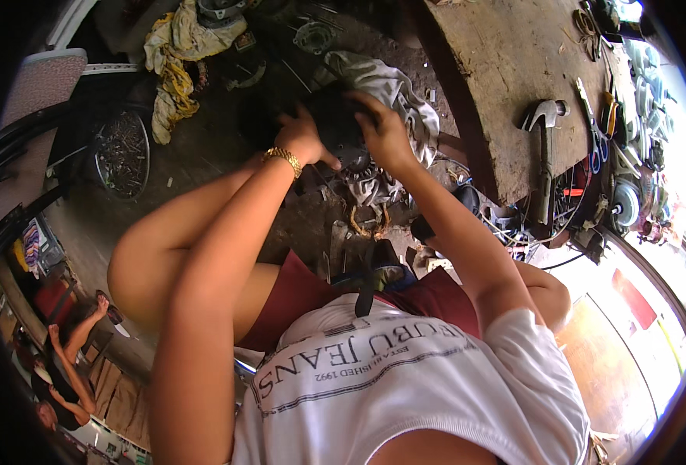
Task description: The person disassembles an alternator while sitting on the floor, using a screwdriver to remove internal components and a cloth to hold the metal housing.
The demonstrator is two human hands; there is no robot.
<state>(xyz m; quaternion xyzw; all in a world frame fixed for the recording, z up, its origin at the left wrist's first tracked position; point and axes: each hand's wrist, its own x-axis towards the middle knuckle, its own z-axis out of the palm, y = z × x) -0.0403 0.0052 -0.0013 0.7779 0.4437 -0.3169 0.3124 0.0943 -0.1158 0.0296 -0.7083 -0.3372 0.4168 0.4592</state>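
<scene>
Now: we seem to be steadying a black part (340, 129) beside the pale rag (402, 94) | Hands: our left hand (302, 139) and right hand (388, 138) are gripping it | Next: we're likely needing tight fingers

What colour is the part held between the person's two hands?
The part looks black; it shows best in the head view, the only one here.

From the left hand (302, 139), open floor (209, 138) at 9 o'clock gives passage up to the bowl (148, 163); yellow cloth (174, 94) obstructs 10 o'clock, the bent left knee (137, 260) 8 o'clock. From the right hand (387, 136), grey cloth (422, 116) and then the wooden bench (505, 66) block 3 o'clock; the bench top lies open at 2 o'clock.
</scene>
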